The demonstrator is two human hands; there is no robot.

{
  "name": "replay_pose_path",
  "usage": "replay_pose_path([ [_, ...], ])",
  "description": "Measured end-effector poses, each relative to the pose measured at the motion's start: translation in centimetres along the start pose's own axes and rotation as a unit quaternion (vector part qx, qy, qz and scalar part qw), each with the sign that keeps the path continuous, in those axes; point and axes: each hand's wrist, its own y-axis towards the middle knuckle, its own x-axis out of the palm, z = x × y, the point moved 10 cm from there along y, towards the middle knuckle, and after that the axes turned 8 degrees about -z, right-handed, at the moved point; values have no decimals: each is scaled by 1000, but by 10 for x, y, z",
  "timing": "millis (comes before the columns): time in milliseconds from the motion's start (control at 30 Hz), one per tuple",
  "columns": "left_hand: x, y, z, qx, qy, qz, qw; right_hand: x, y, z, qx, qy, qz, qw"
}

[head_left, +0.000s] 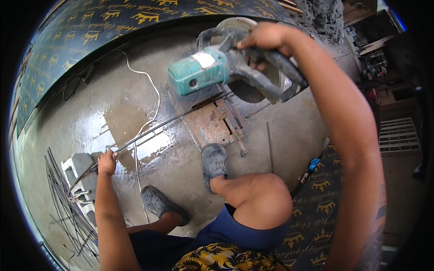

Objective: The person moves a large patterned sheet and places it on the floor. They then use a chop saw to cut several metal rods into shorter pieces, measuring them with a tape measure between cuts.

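Observation:
My right hand (266, 38) is wrapped round the black handle of a chop saw with a teal motor housing (194, 74), its head tilted above the rusty metal base (210, 128). A long ribbed steel bar (167, 121) lies across that base, under the round blade area. Over at the left, my left hand (107, 162) is closed on the bar beside a grey hollow concrete block (83, 165). The contact between blade and bar is hidden by the saw.
Several thin steel rods (63, 198) lie by the block. A white cable (156, 90) crosses the wet concrete floor. My left-hand foot and the other wear dark clogs (213, 162), one against the saw base. Dark printed boards (113, 22) stand at the back; grey rubble (323, 18) lies far right.

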Motion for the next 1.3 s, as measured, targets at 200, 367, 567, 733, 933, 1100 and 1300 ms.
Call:
replay_pose_path([
  [200,2,-1,-1,5,-1,7,1000,42,-22,65,-63,50,168,983],
  [367,0,2,4,11,-4,-3,1000,61,-22,96,-72,20,177,981],
  [567,5,4,-1,5,-18,-27,999,67,-24,102,-61,-20,201,977],
  [733,5,10,-9,6,-76,-87,993,77,-20,119,-54,-29,210,976],
  [933,5,15,-13,15,-53,-84,995,78,-9,141,-60,-77,263,960],
  [1100,11,19,-16,10,-60,-92,994,79,-14,136,-72,-63,261,960],
  [1300,12,19,-14,22,-72,-88,993,79,-22,131,-39,-67,249,965],
])
